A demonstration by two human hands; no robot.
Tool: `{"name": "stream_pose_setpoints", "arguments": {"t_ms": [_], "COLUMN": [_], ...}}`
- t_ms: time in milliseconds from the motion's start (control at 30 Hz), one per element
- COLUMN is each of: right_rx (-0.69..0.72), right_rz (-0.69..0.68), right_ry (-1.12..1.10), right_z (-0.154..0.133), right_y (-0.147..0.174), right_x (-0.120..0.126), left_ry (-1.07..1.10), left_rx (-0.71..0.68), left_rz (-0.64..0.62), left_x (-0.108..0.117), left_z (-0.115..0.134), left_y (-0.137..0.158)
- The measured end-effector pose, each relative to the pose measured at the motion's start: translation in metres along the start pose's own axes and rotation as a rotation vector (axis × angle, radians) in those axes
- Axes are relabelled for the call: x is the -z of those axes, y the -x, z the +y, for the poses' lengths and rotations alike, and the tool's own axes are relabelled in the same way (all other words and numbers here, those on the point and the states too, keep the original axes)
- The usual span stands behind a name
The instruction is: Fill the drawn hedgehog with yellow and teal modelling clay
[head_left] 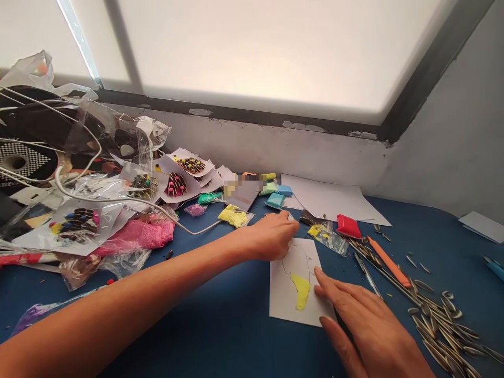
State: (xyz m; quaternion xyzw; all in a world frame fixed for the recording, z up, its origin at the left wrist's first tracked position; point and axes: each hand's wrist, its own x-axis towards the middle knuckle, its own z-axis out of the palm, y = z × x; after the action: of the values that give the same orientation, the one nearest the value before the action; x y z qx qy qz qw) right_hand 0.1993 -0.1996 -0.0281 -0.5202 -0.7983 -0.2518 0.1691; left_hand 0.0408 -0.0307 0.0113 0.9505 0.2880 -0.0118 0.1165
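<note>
A white card (284, 303) lies on the blue table, with a pencil outline and a yellow clay shape (301, 292) pressed flat inside it. My left hand (275, 234) is closed at the card's top edge, its fingers curled down. What they hold, if anything, is hidden. My right hand (364, 320) rests with fingers stretched out along the card's right edge, the fingertips touching it. Just beyond the left hand lie a packet of yellow clay (235, 216) and a clear bag with yellow bits (325, 234).
Sunflower seeds (444, 331), an orange tool (389, 261), a pen (367, 274) and a red clay packet (348, 226) lie to the right. Seed-covered pictures (177, 184), plastic bags and a white cable (126, 200) crowd the left. White sheets (331, 194) lie by the wall.
</note>
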Motion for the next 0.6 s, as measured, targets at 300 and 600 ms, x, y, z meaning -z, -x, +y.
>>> {"name": "stream_pose_setpoints", "arguments": {"t_ms": [300,600], "right_rx": [-0.169,-0.167], "right_rz": [0.055,0.022], "right_ry": [0.016,-0.066], "right_z": [0.034,0.033], "right_y": [-0.003,0.000], "right_x": [0.008,0.000], "left_ry": [0.029,-0.017], "left_rx": [-0.046,-0.053], "left_rz": [0.029,-0.049], "left_x": [-0.007,0.001], "left_z": [0.004,0.008], "left_y": [-0.008,-0.003]}}
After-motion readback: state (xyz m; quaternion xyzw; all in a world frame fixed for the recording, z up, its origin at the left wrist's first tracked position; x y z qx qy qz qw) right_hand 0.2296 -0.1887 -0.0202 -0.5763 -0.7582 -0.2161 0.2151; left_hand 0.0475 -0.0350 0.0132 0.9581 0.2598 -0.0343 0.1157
